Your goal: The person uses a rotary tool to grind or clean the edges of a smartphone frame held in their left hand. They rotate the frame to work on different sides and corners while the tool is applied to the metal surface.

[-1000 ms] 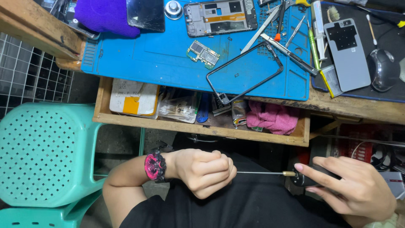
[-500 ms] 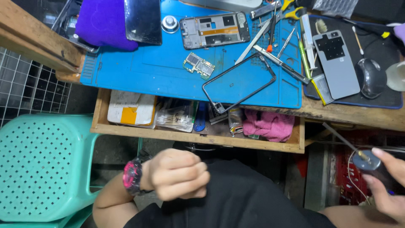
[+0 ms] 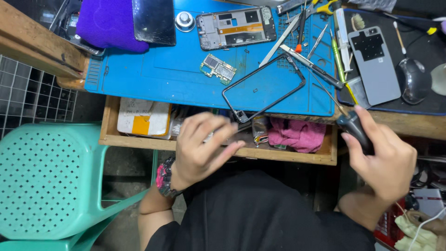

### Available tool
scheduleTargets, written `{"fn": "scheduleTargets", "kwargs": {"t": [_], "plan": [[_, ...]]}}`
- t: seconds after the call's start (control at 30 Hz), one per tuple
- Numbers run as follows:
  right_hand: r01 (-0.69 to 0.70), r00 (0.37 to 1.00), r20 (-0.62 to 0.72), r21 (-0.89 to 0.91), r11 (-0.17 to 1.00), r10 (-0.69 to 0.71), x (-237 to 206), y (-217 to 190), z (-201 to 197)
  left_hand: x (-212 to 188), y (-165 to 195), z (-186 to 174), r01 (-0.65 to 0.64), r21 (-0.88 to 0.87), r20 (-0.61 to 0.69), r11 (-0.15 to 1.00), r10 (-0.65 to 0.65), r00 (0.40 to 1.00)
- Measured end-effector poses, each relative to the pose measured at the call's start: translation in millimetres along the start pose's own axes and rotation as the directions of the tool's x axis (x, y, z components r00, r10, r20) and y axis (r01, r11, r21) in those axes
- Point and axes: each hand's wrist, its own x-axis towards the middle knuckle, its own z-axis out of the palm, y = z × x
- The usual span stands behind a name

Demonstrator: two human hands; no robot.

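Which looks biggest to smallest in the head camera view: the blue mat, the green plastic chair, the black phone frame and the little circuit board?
1. Blue mat and green chair: look alike, and the chair is partly cut off, so unranked.
2. Black phone frame.
3. Circuit board.

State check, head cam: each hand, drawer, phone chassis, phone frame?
left hand: fingers spread, holding nothing visible, over the drawer
right hand: closed on black screwdriver
wooden drawer: pulled open
phone chassis: opened, internals exposed
black phone frame: empty, overhanging blue mat

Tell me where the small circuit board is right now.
The circuit board lies on the blue mat mid-table, between the opened phone above and the black frame lower right.
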Motion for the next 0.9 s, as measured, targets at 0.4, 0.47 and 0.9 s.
{"fn": "scheduleTargets", "kwargs": {"t": [0.4,0.47,0.9], "plan": [[0.031,0.969,0.249,-0.149,0.988,0.007,37.2,-41.2,17.1,9.5,-15.2,54.9,0.220,0.120,-0.012,0.968,-0.221,0.975],[0.041,0.964,0.266,-0.160,0.986,0.003,37.1,-41.5,15.6,7.0,-15.8,57.0,0.236,0.094,-0.007,0.967,-0.236,0.972],[0.055,0.948,0.319,-0.176,0.983,0.004,24.7,-33.4,11.5,6.5,-14.3,56.3,0.258,-0.030,0.001,0.966,-0.258,0.966]]}}
